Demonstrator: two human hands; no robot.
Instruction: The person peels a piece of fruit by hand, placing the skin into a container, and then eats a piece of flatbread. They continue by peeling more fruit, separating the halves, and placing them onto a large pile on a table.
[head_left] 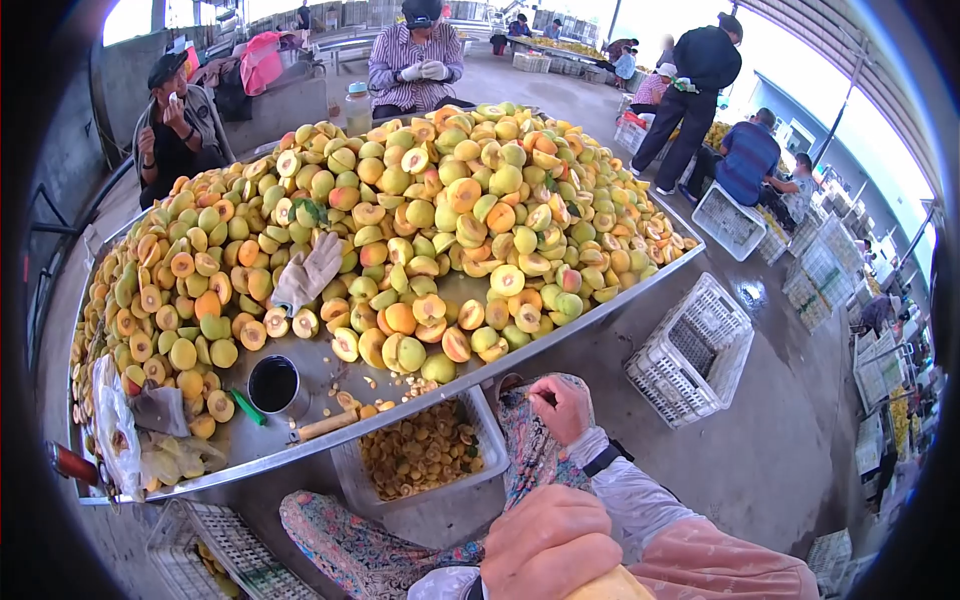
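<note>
My left hand [555, 543] is close to the camera at the bottom, its fingers curled into a closed grip. A pale yellow thing [605, 584] shows just below it; I cannot make out its kind. Over my knee, my right hand [561, 408] is pinched closed, and anything between its fingertips is too small to name. Left of that hand, a white bin [492, 440] holds cut fruit pieces. Beyond it rises a large heap of halved and whole yellow-green peaches [420, 230] on a metal table [330, 425]. A pale work glove [308, 272] lies on the heap.
A dark-filled metal cup [276, 386], a green-handled tool [247, 407] and a wooden handle [327, 425] lie near the table edge. White crates stand right [690, 350] and lower left [215, 550]. Two people [415, 65] sit across the table; others work farther back.
</note>
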